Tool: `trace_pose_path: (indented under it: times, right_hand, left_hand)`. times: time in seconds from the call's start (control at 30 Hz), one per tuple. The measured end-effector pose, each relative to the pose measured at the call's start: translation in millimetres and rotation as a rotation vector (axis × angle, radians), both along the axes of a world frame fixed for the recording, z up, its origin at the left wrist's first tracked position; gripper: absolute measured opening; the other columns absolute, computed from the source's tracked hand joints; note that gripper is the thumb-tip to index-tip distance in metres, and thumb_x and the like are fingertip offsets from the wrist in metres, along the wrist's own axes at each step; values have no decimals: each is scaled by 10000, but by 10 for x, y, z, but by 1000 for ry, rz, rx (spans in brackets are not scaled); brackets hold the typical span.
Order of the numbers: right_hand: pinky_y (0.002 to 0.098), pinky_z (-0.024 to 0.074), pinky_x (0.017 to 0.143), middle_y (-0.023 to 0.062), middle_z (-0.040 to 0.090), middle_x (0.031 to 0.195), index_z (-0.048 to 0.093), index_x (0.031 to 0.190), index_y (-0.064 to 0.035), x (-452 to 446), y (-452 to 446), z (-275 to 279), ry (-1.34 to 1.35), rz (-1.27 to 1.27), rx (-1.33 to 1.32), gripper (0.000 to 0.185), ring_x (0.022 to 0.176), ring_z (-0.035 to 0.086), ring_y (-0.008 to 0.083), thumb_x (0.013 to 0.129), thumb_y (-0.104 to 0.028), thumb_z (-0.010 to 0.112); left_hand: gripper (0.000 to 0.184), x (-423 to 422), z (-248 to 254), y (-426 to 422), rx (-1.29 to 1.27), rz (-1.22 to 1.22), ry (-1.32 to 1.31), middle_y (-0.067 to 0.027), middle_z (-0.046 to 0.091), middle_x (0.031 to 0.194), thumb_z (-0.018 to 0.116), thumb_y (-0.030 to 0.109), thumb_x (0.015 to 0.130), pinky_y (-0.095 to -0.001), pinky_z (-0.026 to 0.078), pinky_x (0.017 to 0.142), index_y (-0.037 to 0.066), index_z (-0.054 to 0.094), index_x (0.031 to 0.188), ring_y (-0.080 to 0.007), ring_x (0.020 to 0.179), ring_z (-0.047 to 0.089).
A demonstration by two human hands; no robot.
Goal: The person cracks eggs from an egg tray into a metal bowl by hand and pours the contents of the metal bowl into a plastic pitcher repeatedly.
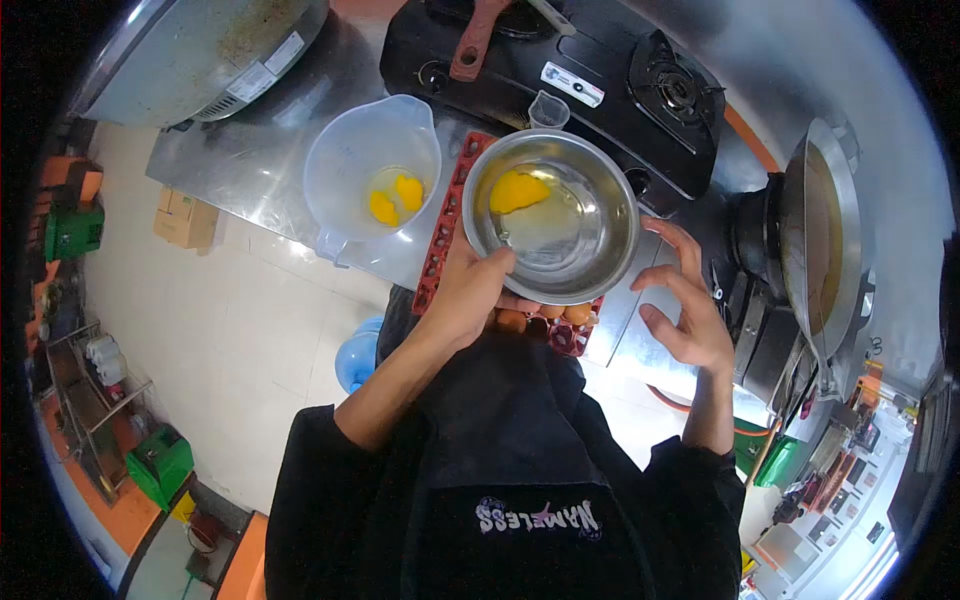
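A round stainless steel bowl (560, 272) is held over a red egg tray (438, 258), with yellow yolk (520, 190) and clear egg white inside. My left hand (465, 297) grips the bowl's near left rim, thumb over the edge and fingers underneath. Several brown eggs (577, 314) show in the tray below the bowl. To the right, my right hand (692, 310) is open with curved, spread fingers, close to the rim and holding nothing. A translucent plastic jug (335, 165) with yolks (384, 208) in it stands left of the tray.
A black gas stove (600, 125) lies behind the bowl, with a small clear cup (548, 110) before it. At right is a large wok (850, 230) of brownish liquid. A big metal pot (200, 60) stands at back left. A blue bottle (358, 362) is below the counter.
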State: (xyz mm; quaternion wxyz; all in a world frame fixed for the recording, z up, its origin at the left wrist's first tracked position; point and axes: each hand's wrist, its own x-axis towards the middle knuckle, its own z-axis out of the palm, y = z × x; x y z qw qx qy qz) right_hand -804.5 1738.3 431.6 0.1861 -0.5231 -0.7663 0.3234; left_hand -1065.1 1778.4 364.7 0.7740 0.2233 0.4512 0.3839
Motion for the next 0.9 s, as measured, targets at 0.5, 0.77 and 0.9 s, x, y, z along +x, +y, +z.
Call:
trace_pose_path:
  times: [0.5,0.77,0.9]
  right_hand:
    - [597,121,1161,145,330,1524,745,926,-85,-342,84,7,-344,94,91,228,1427,212,420,748,-225,718]
    - [567,177,1151,169,389,1483,733,899,-86,-295,22,-20,-185,72,150,176,1405,267,415,734,-148,719]
    - [537,245,1131,202,415,1455,712,962,-94,-94,-216,-194,-24,-80,154,243,1369,324,414,720,-99,726]
  left_hand:
    - [653,23,84,4,0,-32,38,-198,535,1217,458,-47,866,-310,622,520,58,191,1453,-291,876,693]
    - [654,34,33,-19,35,48,-14,-212,545,1200,461,-36,847,-304,618,501,52,206,1443,-282,770,701]
    - [638,-34,-17,22,-22,30,26,-210,543,1206,454,-27,854,-304,618,502,51,213,1440,-284,773,701]
